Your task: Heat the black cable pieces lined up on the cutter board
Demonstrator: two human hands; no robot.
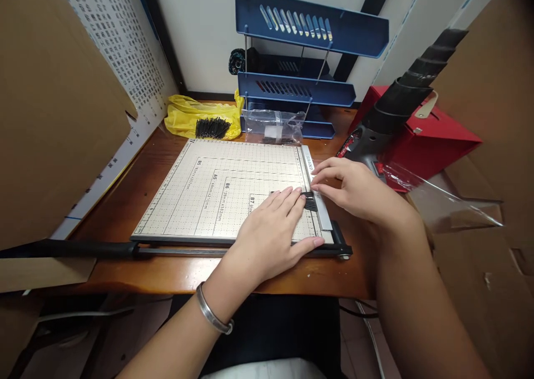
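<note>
A paper cutter (pixel 196 201) with printed size lines lies on the wooden table, its long blade arm (pixel 179 251) running along the near side. Across its right part my left hand (pixel 269 229) rests palm down, fingers stretched over a small bunch of thin black strips (pixel 310 202). The strips' ends reach the metal guide rail (pixel 316 187); the rest of them is under my fingers. At the rail, my right hand (pixel 348 187) bends its fingers with the tips touching the strip ends or the rail edge; whether it pinches anything is hidden.
Behind the cutter are a yellow plastic bag (pixel 200 112), a pile of black strips (pixel 212 127), a clear bag (pixel 273 127) and a blue tiered rack (pixel 296 87). At right stand a black ribbed tube (pixel 398 101) and a red box (pixel 438 139). Cardboard (pixel 54 112) borders the left.
</note>
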